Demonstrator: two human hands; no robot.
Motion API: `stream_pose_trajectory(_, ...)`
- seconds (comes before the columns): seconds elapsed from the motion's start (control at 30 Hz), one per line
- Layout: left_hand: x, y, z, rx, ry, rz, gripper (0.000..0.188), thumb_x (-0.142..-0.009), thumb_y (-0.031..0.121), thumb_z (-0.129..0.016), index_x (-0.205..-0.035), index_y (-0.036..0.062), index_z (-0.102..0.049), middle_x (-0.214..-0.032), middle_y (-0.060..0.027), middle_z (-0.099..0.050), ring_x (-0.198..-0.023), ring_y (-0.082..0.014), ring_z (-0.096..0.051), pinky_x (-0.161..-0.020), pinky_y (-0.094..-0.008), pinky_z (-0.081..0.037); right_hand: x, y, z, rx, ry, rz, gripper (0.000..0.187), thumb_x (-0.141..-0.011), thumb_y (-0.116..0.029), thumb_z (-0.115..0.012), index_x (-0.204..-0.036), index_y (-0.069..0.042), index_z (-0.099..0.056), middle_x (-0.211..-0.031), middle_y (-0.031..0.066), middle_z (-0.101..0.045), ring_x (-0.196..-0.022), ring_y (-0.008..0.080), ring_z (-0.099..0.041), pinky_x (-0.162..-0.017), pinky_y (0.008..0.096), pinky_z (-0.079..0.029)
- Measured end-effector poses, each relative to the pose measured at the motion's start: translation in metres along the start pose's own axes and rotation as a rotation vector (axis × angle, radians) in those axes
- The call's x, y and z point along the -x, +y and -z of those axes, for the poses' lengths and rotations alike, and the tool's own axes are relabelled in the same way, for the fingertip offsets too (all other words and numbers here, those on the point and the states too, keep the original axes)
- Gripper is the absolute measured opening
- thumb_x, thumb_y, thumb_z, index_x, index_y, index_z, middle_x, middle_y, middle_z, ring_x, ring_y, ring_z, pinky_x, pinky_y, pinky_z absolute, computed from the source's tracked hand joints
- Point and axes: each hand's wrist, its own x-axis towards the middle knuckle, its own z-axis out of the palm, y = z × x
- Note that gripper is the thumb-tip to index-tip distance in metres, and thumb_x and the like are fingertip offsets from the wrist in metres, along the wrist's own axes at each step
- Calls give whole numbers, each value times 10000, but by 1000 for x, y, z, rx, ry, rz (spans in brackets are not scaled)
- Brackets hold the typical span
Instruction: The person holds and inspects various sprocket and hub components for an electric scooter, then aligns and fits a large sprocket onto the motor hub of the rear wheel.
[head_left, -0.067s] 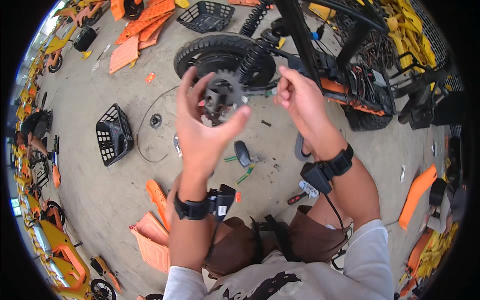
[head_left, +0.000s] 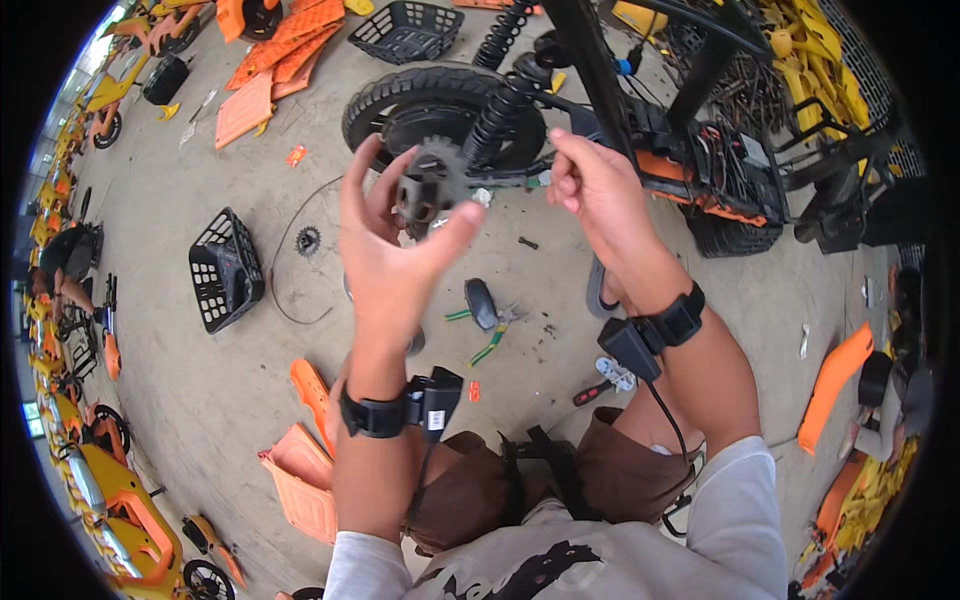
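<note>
My left hand (head_left: pixel 385 265) is raised in front of the wheel, its thumb and fingers curved round a dark toothed sprocket (head_left: pixel 428 190) with a thick hub. The sprocket's teeth are smeared by motion. To its right, my right hand (head_left: pixel 600 190) hangs in the air with fingers curled in and the index finger bent forward. Whatever its fingertips hold, if anything, is hidden. Behind both hands lies a black tyred wheel (head_left: pixel 385 105) with a coil-spring shock absorber (head_left: pixel 497 122), part of a dark vehicle frame (head_left: pixel 600 70).
On the concrete floor lie a small sprocket (head_left: pixel 308 240), a thin cable (head_left: pixel 275 275), a bolt (head_left: pixel 528 242), green-handled pliers (head_left: pixel 488 347) beside a dark oval part (head_left: pixel 481 303), and a red-and-black tool handle (head_left: pixel 592 393). A black basket (head_left: pixel 225 270) stands left; orange panels (head_left: pixel 300 480) lie near my leg.
My left hand and the sprocket have shifted slightly left, and the sprocket looks turned a little. My right hand keeps nearly the same pose. The whole view has moved slightly.
</note>
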Motion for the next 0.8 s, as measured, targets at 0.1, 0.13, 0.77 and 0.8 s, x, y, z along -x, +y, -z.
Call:
stream_pose_trajectory(0.1, -5, 0, 12, 320, -62, 337, 673, -868, 332, -656, -1387, 5, -379, -1179, -205, -629, -990, -210, -629, -748, -280, -480, 5, 7, 14, 167, 83, -7, 254, -918, -281, -632, -795, -59, -634, -631, -30, -541, -523, 44, -446, -498, 201, -344)
stream_pose_trajectory(0.13, -3, 1, 16, 481, -124, 447, 599, -900, 463, -580, -1331, 62, -470, -1238, -249, -591, -1031, -269, -628, -774, -313, -494, 7, 10, 15, 209, 46, 57, 228, -913, -270, -643, -833, -57, -649, -645, -28, -556, -525, 39, -450, -490, 195, -341)
stream_pose_trajectory(0.77, -4, -4, 29, 583, -252, 569, 486, -927, 551, -504, -1178, 143, -587, -1239, -228, -606, -983, -260, -656, -712, -304, -473, 156, -82, 71, -357, 423, 13, 209, -930, -185, -590, -1070, -31, -613, -986, 101, -679, -835, 172, -628, -753, 309, -499)
stream_pose_trajectory(0.8, -4, -6, 29, 631, -260, 609, 496, -924, 560, -506, -1168, 138, -596, -1240, -232, -604, -970, -262, -659, -715, -303, -477, 175, -78, 82, -402, 449, 8, 209, -921, -156, -586, -1092, -36, -583, -1008, 104, -674, -833, 170, -629, -743, 302, -501)
